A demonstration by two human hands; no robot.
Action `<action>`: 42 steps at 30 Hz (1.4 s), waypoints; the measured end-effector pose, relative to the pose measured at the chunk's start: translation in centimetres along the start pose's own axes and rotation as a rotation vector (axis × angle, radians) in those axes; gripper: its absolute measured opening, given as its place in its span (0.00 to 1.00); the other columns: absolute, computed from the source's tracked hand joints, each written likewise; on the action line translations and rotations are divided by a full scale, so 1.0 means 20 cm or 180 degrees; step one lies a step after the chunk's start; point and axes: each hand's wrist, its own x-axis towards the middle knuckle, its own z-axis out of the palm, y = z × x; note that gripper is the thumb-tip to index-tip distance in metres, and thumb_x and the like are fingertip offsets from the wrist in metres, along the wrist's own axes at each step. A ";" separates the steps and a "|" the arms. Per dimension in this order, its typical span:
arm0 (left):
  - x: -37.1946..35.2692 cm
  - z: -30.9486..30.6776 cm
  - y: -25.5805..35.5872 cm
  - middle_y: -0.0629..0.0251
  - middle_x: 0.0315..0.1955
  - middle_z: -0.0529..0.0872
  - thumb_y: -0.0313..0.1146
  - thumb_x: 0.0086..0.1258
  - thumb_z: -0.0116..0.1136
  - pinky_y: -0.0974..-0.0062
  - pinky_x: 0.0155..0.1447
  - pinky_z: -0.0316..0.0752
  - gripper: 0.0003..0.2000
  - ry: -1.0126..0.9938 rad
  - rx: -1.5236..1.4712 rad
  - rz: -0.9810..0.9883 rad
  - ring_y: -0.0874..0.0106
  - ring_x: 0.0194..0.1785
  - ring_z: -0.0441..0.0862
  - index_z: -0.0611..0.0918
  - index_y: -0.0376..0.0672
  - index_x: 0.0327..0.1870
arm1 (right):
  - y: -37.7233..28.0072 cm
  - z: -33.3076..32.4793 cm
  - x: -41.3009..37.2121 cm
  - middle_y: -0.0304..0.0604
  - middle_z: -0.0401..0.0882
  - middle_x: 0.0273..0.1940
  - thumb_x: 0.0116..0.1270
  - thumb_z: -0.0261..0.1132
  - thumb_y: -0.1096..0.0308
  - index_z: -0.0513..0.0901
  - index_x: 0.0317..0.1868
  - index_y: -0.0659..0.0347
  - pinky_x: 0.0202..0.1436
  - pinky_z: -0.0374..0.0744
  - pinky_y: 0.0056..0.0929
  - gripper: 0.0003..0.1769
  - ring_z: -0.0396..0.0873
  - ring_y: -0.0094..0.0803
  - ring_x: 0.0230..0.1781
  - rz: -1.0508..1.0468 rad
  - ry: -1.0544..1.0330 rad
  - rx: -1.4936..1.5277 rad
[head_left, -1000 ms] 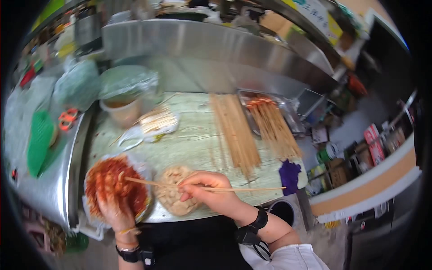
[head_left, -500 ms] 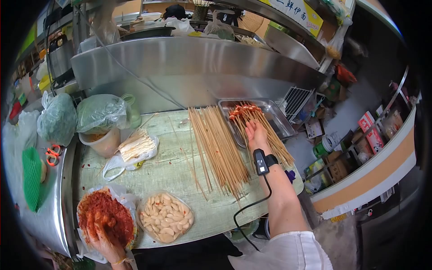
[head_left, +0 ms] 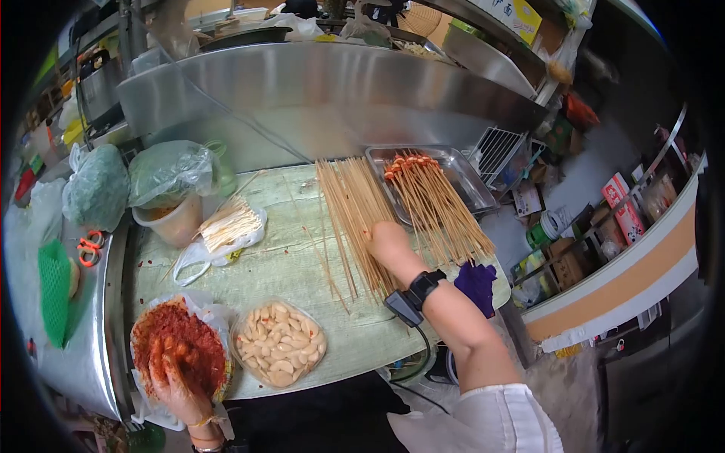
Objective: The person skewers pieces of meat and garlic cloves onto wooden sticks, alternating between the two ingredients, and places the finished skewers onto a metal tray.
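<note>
My left hand point(head_left: 175, 383) rests in a bowl of red, chili-coated mixture point(head_left: 198, 343) at the lower left. Its fingers are smeared red and look slightly apart, with the tips partly hidden in the mixture. My right hand point(head_left: 390, 245) lies curled over the right side of a wide bundle of bamboo skewers point(head_left: 351, 219), its fingers closed at the sticks; exactly how many it grips is hidden. Beyond it, several loaded skewers point(head_left: 442, 208) with red-coated pieces at their far ends lean on a metal tray point(head_left: 472, 185). A tub of pale, clove-like pieces point(head_left: 279, 343) stands beside the bowl.
Enoki mushrooms point(head_left: 230, 225) lie on a plastic bag behind the bowl. Further back is a white bucket point(head_left: 174, 223) under a bag of greens. Orange scissors point(head_left: 91, 248) and a green net point(head_left: 54, 291) are at left. A purple cloth point(head_left: 476, 287) sits at the table's right edge.
My right hand has left the loaded skewers on the tray and moved left and nearer to the bare bamboo bundle, closing there. My left hand has stayed in the red mixture.
</note>
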 end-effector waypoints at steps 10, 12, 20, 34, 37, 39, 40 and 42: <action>0.00 0.02 0.02 0.56 0.52 0.80 0.28 0.72 0.51 0.74 0.56 0.74 0.15 -0.0044 -0.0307 0.0000 0.70 0.50 0.79 0.73 0.33 0.57 | 0.04 -0.15 0.04 0.45 0.81 0.19 0.57 0.68 0.69 0.82 0.25 0.66 0.20 0.77 0.26 0.08 0.81 0.28 0.19 0.0753 -0.0731 0.1275; 0.00 0.02 0.02 0.56 0.51 0.80 0.27 0.72 0.51 0.75 0.56 0.74 0.15 -0.0144 -0.0301 -0.0002 0.71 0.50 0.79 0.73 0.33 0.57 | 0.04 -0.20 0.02 0.43 0.81 0.20 0.58 0.67 0.71 0.81 0.26 0.65 0.18 0.75 0.22 0.07 0.80 0.22 0.19 0.0955 -0.0878 0.1541; 0.01 0.01 0.01 0.57 0.50 0.80 0.25 0.71 0.50 0.75 0.57 0.73 0.13 -0.0130 -0.0434 -0.0023 0.72 0.51 0.78 0.75 0.31 0.54 | -0.08 -0.42 -0.03 0.43 0.81 0.25 0.67 0.56 0.68 0.74 0.32 0.61 0.20 0.76 0.18 0.07 0.80 0.24 0.20 0.0820 -0.1356 0.2589; 0.01 0.02 0.03 0.61 0.48 0.81 0.29 0.72 0.51 0.78 0.50 0.75 0.14 -0.0042 0.0108 -0.0049 0.74 0.46 0.79 0.75 0.33 0.55 | -0.16 -0.43 0.34 0.36 0.77 0.23 0.67 0.59 0.65 0.77 0.37 0.59 0.25 0.78 0.21 0.07 0.78 0.23 0.21 0.0527 -0.1003 0.3376; 0.02 -0.03 -0.01 0.61 0.48 0.80 0.27 0.72 0.50 0.76 0.50 0.76 0.14 0.0005 0.0398 0.0194 0.74 0.46 0.79 0.74 0.34 0.56 | -0.29 -0.50 0.10 0.34 0.78 0.27 0.70 0.59 0.66 0.75 0.36 0.57 0.27 0.77 0.17 0.05 0.78 0.20 0.24 -0.0133 -0.0645 0.4475; 0.03 -0.01 -0.01 0.60 0.49 0.80 0.27 0.72 0.49 0.76 0.50 0.77 0.14 0.0017 0.0231 0.0122 0.73 0.46 0.79 0.73 0.34 0.57 | -0.47 -0.54 -0.12 0.34 0.78 0.28 0.70 0.58 0.66 0.75 0.36 0.58 0.31 0.77 0.17 0.06 0.78 0.19 0.25 -0.0163 -0.0427 0.4496; 0.03 -0.01 0.00 0.59 0.49 0.80 0.26 0.72 0.50 0.75 0.53 0.74 0.14 -0.0013 0.0005 0.0033 0.73 0.48 0.78 0.74 0.33 0.56 | -0.52 -0.52 -0.23 0.33 0.77 0.28 0.70 0.58 0.67 0.75 0.37 0.59 0.33 0.77 0.18 0.06 0.78 0.20 0.25 -0.0245 -0.0303 0.4515; 0.03 0.00 0.01 0.58 0.49 0.81 0.26 0.71 0.51 0.75 0.57 0.72 0.14 -0.0024 -0.0209 -0.0047 0.72 0.50 0.78 0.75 0.31 0.55 | -0.64 -0.43 -0.42 0.36 0.77 0.31 0.70 0.59 0.68 0.75 0.38 0.61 0.32 0.77 0.18 0.05 0.78 0.21 0.26 -0.0360 -0.0238 0.4540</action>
